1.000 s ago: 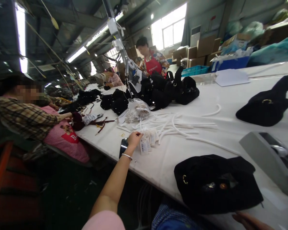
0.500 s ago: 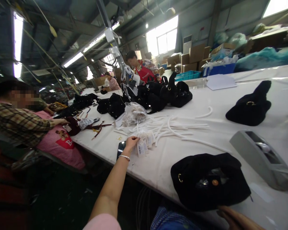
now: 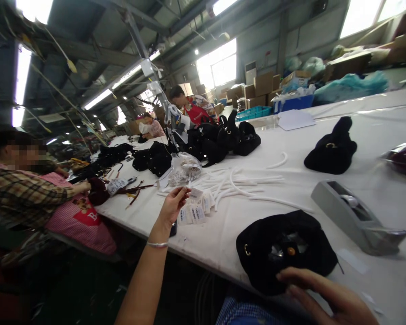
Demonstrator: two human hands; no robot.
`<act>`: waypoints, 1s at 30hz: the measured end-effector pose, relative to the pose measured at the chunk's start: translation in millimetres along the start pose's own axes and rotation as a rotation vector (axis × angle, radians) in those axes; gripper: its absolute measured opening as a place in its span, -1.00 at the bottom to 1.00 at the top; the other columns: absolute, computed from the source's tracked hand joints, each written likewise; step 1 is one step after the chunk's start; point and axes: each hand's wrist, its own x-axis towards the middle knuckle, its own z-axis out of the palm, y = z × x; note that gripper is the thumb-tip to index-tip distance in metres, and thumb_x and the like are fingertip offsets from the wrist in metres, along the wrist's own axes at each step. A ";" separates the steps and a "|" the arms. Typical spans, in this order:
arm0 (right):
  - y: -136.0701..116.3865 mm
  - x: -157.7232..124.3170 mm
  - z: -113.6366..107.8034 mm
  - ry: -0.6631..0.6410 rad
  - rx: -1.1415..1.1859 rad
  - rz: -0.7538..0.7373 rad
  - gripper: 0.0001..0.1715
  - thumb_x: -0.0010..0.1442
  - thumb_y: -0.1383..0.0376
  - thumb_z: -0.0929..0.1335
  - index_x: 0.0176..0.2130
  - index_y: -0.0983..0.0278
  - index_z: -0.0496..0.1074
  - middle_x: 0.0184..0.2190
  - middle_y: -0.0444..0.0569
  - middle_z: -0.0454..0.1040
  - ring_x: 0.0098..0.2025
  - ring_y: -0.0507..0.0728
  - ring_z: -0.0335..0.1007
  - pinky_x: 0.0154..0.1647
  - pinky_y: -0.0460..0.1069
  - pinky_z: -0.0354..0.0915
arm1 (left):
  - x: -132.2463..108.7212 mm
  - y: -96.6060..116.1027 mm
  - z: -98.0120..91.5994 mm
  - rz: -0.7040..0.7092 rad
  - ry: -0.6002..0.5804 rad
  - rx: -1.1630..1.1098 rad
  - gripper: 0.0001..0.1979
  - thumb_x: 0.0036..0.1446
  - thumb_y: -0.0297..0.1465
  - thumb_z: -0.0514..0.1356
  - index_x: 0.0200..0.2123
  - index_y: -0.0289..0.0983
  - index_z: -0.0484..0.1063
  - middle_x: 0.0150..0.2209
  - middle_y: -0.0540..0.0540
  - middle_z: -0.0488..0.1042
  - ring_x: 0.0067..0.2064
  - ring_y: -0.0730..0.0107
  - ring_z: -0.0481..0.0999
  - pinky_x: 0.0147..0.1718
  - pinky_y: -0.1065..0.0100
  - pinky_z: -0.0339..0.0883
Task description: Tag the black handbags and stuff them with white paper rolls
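Note:
Over a small pile of white printed tags [image 3: 196,214], my left hand [image 3: 173,205] has its thumb and fingertips pinched together. Whatever lies in that pinch, if anything, is too small to make out. A black fabric bag [image 3: 257,257] with a gold ring lies nearest me, its opening showing clear plastic and a round orange-brown button [image 3: 291,251]. At the bag's front right edge is my right hand [image 3: 328,293], fingers stretched and apart from the thumb, the fingertips over the fabric. White tubes [image 3: 237,183] lie spread behind the tags, beside a clear plastic bag of small pieces [image 3: 186,167].
A grey tape dispenser [image 3: 358,221] stands right of the near bag. Another black bag [image 3: 331,149] sits beyond it, and several more black bags [image 3: 209,142] are heaped at the table's middle. A co-worker in a plaid sleeve [image 3: 30,192] handles a dark red item at left.
My left hand has lifted off the tags and drawn back slightly. My right hand has come further into view, over the near bag's edge. The view has shifted to the right.

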 end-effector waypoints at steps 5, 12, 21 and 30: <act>-49.6 36.5 13.3 0.027 0.126 0.007 -0.35 0.23 0.21 0.43 0.27 0.08 0.31 0.21 0.01 0.40 0.21 0.26 0.37 0.23 0.11 0.34 | -92.5 31.0 60.3 -0.018 -0.308 -0.068 -0.65 -0.08 -0.21 0.48 -0.27 -0.24 0.53 -0.40 -0.07 0.58 -0.46 0.44 0.52 -0.59 0.51 0.26; -62.7 32.7 18.1 -0.128 0.285 0.299 -0.44 0.30 0.19 0.39 0.26 0.10 0.34 0.01 -0.01 0.56 0.03 0.21 0.52 0.09 0.06 0.43 | -173.8 20.0 122.8 -0.155 -0.681 -0.198 -0.59 0.08 -0.32 0.41 0.00 -0.22 0.51 -0.29 -0.14 0.64 -0.46 0.44 0.58 -0.61 0.57 0.28; -52.7 -5.7 -5.6 -0.212 0.456 0.504 -0.64 0.29 0.09 0.39 0.02 0.17 0.50 -0.23 -0.04 0.56 -0.13 0.15 0.51 -0.02 0.02 0.41 | -177.4 6.2 133.6 -0.102 -0.684 -0.172 -0.88 0.15 -0.39 0.36 -0.22 -0.25 0.59 -0.30 -0.11 0.66 -0.46 0.58 0.53 -0.47 0.59 0.36; -52.7 7.6 -0.1 0.188 0.101 0.444 -0.79 0.20 0.11 0.46 -0.30 0.19 0.59 -0.35 -0.10 0.56 -0.30 0.08 0.48 -0.29 -0.12 0.37 | -161.8 -52.8 102.9 0.153 -0.235 0.198 -0.77 0.18 -0.28 0.30 -0.10 -0.19 0.55 -0.16 -0.11 0.60 -0.23 0.39 0.55 -0.36 0.46 0.37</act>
